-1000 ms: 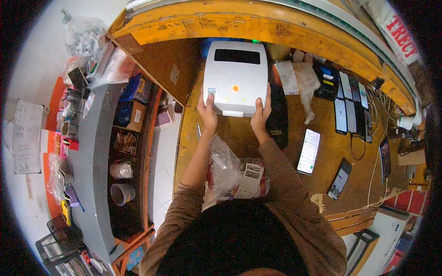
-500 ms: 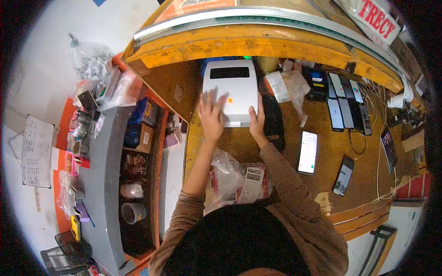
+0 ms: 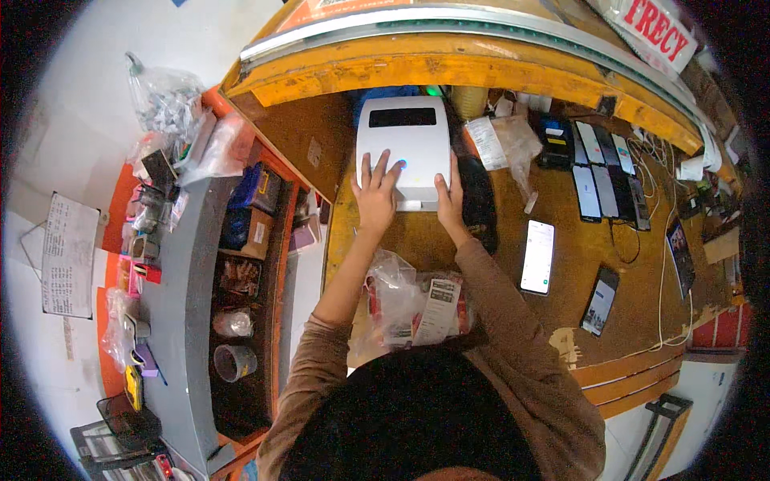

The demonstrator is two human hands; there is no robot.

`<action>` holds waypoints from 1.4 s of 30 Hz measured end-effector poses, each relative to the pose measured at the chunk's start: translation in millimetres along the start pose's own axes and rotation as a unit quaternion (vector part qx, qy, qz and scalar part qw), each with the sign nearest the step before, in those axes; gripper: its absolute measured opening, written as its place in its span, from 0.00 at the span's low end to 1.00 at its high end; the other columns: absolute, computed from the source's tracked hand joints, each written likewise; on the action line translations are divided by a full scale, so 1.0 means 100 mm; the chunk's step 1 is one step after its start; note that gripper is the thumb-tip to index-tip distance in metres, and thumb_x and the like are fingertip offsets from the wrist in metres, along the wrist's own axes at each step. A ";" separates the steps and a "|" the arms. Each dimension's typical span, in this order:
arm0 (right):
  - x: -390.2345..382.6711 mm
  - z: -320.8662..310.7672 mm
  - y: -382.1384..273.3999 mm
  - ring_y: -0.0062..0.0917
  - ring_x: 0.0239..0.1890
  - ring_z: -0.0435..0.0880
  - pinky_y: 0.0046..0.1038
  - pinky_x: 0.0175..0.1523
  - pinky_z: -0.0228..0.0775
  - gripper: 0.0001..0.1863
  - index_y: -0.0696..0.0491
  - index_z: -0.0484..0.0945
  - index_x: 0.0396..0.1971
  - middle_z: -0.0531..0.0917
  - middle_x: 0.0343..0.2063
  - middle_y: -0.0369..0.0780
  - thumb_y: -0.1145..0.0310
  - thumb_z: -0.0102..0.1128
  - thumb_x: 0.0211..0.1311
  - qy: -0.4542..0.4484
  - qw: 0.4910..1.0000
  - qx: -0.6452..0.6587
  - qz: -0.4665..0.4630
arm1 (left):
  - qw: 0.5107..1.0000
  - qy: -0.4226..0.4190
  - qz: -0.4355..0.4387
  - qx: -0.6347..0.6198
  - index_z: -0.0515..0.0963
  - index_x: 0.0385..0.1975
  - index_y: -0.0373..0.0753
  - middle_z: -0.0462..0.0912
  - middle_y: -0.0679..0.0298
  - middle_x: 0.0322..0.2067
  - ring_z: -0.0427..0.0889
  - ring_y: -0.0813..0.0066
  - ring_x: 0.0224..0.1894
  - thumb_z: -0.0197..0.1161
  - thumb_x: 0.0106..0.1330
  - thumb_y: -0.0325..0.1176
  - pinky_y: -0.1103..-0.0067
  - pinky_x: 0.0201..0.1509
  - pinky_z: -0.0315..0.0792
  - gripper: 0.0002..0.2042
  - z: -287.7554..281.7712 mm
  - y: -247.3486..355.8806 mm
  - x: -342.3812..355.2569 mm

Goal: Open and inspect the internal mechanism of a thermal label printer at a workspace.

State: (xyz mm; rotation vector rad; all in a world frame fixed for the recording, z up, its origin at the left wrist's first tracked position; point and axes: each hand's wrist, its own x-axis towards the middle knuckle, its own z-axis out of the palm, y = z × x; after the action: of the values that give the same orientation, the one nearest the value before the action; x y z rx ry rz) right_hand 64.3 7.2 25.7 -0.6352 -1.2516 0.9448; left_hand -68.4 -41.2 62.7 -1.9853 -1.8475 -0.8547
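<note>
A white boxy label printer (image 3: 413, 143) with a dark window near its far end sits on the wooden desk in front of me. My left hand (image 3: 375, 199) lies on its top, fingers spread, one fingertip at a round button (image 3: 403, 165) that glows blue. The near right corner is gripped by my right hand (image 3: 451, 199), thumb on the near face and fingers along the side. Closer to me lies a clear plastic bag (image 3: 393, 293) next to a package with a printed paper slip (image 3: 439, 311).
To the right lie a lit phone (image 3: 537, 256), a darker phone (image 3: 599, 301) and a group of several phones (image 3: 601, 172) beside white cables. A paper slip with plastic wrap (image 3: 505, 144) is right of the printer. An overhead shelf edge (image 3: 481, 68) crosses above; open shelves (image 3: 241, 272) stand left.
The button's light has turned from orange to blue. My left hand has settled from a blurred movement, its finger now at the button. My right hand keeps its place on the printer.
</note>
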 end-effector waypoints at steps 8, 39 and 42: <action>-0.03 -0.11 -0.11 0.27 0.60 0.49 0.26 0.60 0.40 0.31 0.57 0.46 0.58 0.51 0.58 0.44 0.62 0.45 0.58 -0.058 0.990 -0.033 0.123 | 0.995 -0.002 -0.027 -0.099 0.66 0.48 0.49 0.58 0.60 0.55 0.51 0.55 0.59 0.47 0.51 0.22 0.58 0.55 0.47 0.22 -0.15 0.08 -0.09; -2.33 -2.47 -1.29 0.23 0.36 0.73 0.26 0.44 0.65 0.07 0.56 0.71 0.34 0.75 0.33 0.38 0.71 0.47 0.56 0.121 0.954 -0.226 0.154 | 0.952 0.117 -0.206 -0.194 0.64 0.40 0.31 0.67 0.56 0.34 0.66 0.65 0.40 0.57 0.50 0.29 0.74 0.46 0.61 0.18 0.10 -0.06 -0.39; -2.39 -2.54 -1.29 0.24 0.36 0.72 0.24 0.44 0.63 0.07 0.56 0.71 0.33 0.75 0.31 0.38 0.74 0.48 0.54 0.096 0.944 -0.255 0.185 | 0.930 0.126 -0.219 -0.267 0.65 0.30 0.32 0.69 0.57 0.29 0.68 0.68 0.33 0.58 0.48 0.23 0.77 0.39 0.63 0.11 0.20 -0.14 -0.43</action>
State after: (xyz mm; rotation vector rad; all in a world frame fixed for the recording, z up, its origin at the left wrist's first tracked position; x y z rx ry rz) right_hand 332.7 -240.6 -43.4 -1.3781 -1.2262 0.8334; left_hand -77.3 -62.1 19.2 -1.6152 -2.0845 -1.8163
